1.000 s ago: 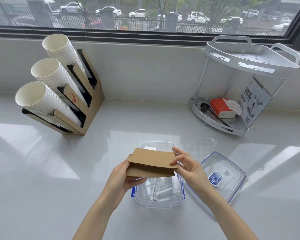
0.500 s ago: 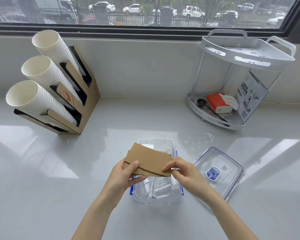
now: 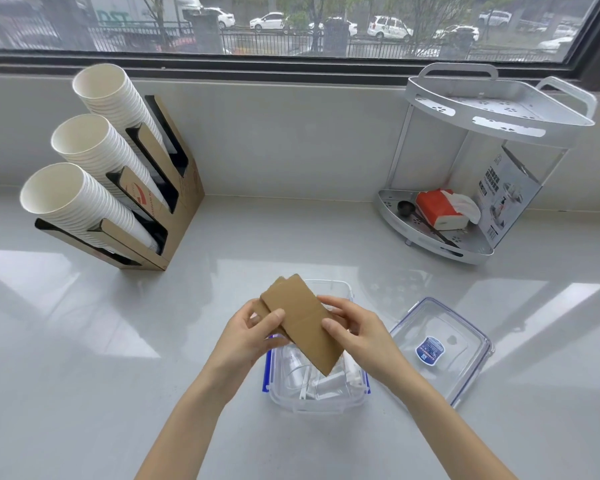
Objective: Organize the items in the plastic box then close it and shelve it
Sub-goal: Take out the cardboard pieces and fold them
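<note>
While both hands hold a small stack of brown cardboard cup sleeves (image 3: 300,318) tilted over the open clear plastic box (image 3: 314,393), the left hand (image 3: 253,336) pinches the stack's left edge, thumb on top, and the right hand (image 3: 355,332) clamps the right edge, thumb on the face. Stack's lower corner points down into the box, above the clear and white items (image 3: 321,377) inside; can't tell if it touches them. Box sits near the worktop's front edge, centre. Its lid (image 3: 445,348) lies flat on the worktop just beside the box, to the right, blue label up. Cardboard holder with three rows of white paper cups (image 3: 84,174) stands at back left. Grey two-tier corner rack (image 3: 482,168) at back right, red tissue pack (image 3: 437,207) on its lower tier.
</note>
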The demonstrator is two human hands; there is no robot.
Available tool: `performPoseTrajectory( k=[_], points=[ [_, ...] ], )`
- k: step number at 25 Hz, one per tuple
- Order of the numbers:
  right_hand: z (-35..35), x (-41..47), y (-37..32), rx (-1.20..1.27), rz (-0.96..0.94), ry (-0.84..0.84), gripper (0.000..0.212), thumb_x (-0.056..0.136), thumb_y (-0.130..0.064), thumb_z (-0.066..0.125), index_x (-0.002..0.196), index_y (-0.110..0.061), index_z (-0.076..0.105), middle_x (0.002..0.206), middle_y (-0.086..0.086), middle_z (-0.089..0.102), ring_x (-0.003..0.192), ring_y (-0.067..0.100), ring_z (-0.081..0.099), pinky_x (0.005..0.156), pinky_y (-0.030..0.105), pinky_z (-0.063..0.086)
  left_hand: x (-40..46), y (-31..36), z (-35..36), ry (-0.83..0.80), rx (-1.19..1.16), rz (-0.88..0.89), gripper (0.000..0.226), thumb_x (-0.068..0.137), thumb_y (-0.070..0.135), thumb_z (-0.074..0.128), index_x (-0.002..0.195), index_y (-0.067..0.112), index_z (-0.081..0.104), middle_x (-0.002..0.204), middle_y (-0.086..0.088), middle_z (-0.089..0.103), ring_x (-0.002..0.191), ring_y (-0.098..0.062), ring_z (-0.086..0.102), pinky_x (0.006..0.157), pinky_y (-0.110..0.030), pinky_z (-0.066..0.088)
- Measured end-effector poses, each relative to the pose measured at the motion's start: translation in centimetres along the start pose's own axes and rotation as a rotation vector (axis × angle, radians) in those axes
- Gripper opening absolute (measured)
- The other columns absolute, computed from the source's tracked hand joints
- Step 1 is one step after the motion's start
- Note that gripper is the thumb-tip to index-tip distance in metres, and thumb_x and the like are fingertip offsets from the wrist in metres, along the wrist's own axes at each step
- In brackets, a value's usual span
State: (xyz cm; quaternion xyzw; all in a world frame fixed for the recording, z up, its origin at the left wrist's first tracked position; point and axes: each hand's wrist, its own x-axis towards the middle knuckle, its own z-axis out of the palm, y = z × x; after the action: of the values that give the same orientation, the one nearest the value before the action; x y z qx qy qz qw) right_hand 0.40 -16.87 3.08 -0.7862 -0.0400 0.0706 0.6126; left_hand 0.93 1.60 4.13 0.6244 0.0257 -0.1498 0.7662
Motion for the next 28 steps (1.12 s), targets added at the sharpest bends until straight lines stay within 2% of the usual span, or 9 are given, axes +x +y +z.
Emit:
performPoseTrajectory(
  k=[1,3,6,11,14,17,22,25,28],
  points=[
    [0.3,0.1,0.0,0.064,0.011,0.020,0.029,0.088,-0.016,0.055,0.106,-0.038,0.058,0.101,0.005,0.068,0.089,0.018,0.061,0.082,0.028,0.049,0.1,0.1,0.1,0.019,-0.049,0.015,0.019,0.085,0.015,0.055,0.103,0.011,0.057,0.084,-0.002,0.071,0.073,-0.011,0.068,0.061,-0.017,0.054],
    [1.0,0.3,-0.1,0.133,0.038,0.054,0.023,0.088,-0.014,0.054,0.101,-0.033,0.057,0.099,0.011,0.067,0.082,0.017,0.062,0.075,0.023,0.051,0.3,0.1,0.6,0.059,-0.052,0.048,0.023,0.085,0.018,0.054,0.108,0.013,0.057,0.091,0.001,0.072,0.082,-0.010,0.069,0.065,-0.017,0.056],
    [1.6,0.6,-0.1,0.109,0.052,0.063,0.018,0.088,-0.016,0.055,0.102,-0.028,0.055,0.088,0.002,0.064,0.074,0.011,0.061,0.061,0.006,0.047,0.4,-0.2,1.7,0.067,0.079,0.070,0.025,0.088,0.019,0.051,0.113,0.016,0.056,0.104,-0.001,0.069,0.094,-0.015,0.067,0.076,-0.021,0.057],
    [1.0,1.7,-0.3,-0.028,0.037,0.071,0.016,0.088,-0.021,0.054,0.100,-0.027,0.062,0.081,-0.013,0.063,0.072,-0.001,0.060,0.058,0.001,0.043,1.1,-0.1,2.0,0.050,0.196,0.044,0.021,0.089,0.018,0.050,0.109,0.023,0.056,0.104,0.000,0.067,0.093,-0.011,0.064,0.070,-0.015,0.055],
    [0.4,2.8,-0.7,0.001,0.034,0.069,0.014,0.086,-0.021,0.056,0.084,-0.035,0.061,0.080,-0.013,0.065,0.071,-0.001,0.059,0.056,0.003,0.042,1.4,0.1,1.9,0.002,0.284,0.024,0.020,0.090,0.018,0.047,0.094,0.037,0.054,0.098,0.010,0.065,0.088,-0.002,0.063,0.062,-0.007,0.050],
    [0.5,3.5,-0.6,0.005,0.049,0.070,0.013,0.086,-0.023,0.057,0.077,-0.033,0.059,0.076,-0.011,0.064,0.068,0.001,0.059,0.053,0.007,0.042,1.7,0.3,1.7,-0.017,0.323,0.011,0.019,0.091,0.019,0.045,0.091,0.037,0.053,0.098,0.013,0.065,0.089,-0.001,0.063,0.062,-0.008,0.050],
    [1.2,3.9,0.3,0.116,0.128,0.104,0.008,0.087,-0.018,0.056,0.081,-0.023,0.058,0.073,-0.004,0.062,0.065,0.005,0.058,0.044,0.012,0.045,1.9,-0.1,0.6,-0.030,0.287,-0.023,0.017,0.090,0.019,0.049,0.105,0.023,0.056,0.101,0.002,0.068,0.090,-0.008,0.066,0.065,-0.017,0.054],
    [1.2,4.4,0.3,0.105,0.177,0.093,0.003,0.088,-0.018,0.055,0.090,-0.018,0.057,0.076,-0.002,0.062,0.065,0.005,0.060,0.044,0.013,0.046,2.3,-0.3,0.1,0.066,0.342,-0.002,0.013,0.089,0.017,0.050,0.097,0.022,0.060,0.096,0.000,0.067,0.084,-0.011,0.064,0.064,-0.021,0.054],
    [1.6,4.7,0.3,0.051,0.213,0.032,0.013,0.088,-0.018,0.053,0.101,-0.016,0.055,0.082,-0.001,0.061,0.070,0.007,0.061,0.047,0.012,0.049,2.6,-0.4,-0.3,0.179,0.473,0.054,0.011,0.087,0.019,0.053,0.091,0.026,0.060,0.088,0.005,0.066,0.076,-0.012,0.061,0.062,-0.020,0.049]
  ],
)
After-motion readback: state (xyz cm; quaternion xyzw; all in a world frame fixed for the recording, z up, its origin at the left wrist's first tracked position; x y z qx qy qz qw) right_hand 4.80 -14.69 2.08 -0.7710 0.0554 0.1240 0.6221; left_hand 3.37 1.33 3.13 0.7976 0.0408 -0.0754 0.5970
